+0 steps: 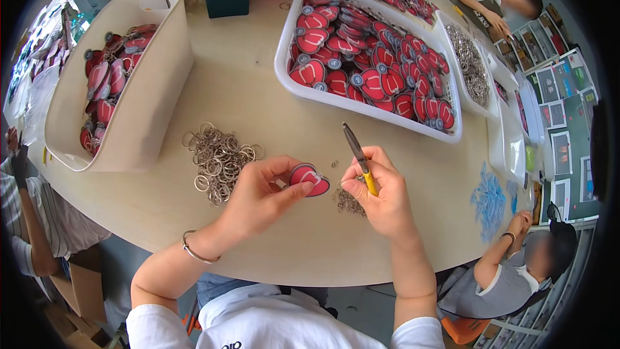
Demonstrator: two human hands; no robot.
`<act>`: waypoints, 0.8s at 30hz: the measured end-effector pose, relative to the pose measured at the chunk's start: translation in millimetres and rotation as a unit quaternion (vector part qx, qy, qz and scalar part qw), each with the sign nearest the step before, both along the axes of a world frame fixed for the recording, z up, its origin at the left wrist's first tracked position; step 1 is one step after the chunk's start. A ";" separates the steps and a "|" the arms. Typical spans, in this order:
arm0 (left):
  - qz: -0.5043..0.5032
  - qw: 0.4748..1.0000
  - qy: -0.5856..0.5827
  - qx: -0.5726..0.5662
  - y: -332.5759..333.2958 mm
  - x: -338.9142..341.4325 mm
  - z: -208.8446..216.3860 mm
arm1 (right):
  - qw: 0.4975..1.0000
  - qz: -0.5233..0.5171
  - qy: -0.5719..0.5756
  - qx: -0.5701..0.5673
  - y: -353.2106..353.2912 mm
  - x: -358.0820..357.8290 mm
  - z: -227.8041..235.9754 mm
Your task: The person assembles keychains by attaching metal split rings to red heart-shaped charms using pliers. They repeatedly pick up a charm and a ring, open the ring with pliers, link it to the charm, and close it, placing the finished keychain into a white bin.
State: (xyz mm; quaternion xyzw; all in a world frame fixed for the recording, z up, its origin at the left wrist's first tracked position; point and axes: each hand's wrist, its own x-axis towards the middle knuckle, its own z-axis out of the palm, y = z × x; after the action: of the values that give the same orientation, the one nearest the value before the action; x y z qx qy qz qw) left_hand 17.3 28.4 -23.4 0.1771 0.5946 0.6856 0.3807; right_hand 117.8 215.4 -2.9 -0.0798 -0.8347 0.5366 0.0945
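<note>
My left hand point(261, 194) is closed on a red charm point(310, 179), pinching this flat, rounded piece with a grey rim between thumb and fingers. To its right, my right hand point(381, 197) grips a slim hand tool point(357, 148) with a yellow part and a dark, narrow end pointing up and away. Whether its thumb and forefinger also pinch something small is not clear. Beneath the right hand lies a small heap of tiny metal rings point(349, 203). Larger metal key rings point(216, 158) are piled on the table beyond my left forearm.
A white basket point(368, 111) full of red charms stands ahead on the table point(258, 100). At left is a tall cream bin point(158, 100) with more charms. Metal rings fill a tray point(470, 64) at right, near blue strips point(489, 203). Other people sit around the table.
</note>
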 end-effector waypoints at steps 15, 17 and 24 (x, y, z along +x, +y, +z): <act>0.017 0.931 0.363 -0.024 7.6 10.8 0.2 | 0.996 0.023 -0.082 -0.037 -5.0 0.1 2.2; 0.025 0.920 0.391 -0.032 7.0 12.6 -3.2 | 0.997 0.010 -0.067 -0.033 -8.3 0.7 -1.0; 0.069 0.845 0.529 -0.044 7.4 14.3 -6.7 | 0.992 -0.016 0.050 0.112 -27.4 3.6 -10.9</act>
State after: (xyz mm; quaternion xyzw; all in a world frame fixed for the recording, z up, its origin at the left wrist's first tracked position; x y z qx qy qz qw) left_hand 31.6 35.8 -30.0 0.4548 0.7457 0.4858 -0.0322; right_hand 121.4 187.9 -13.9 -0.0548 -0.8823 0.4416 0.1530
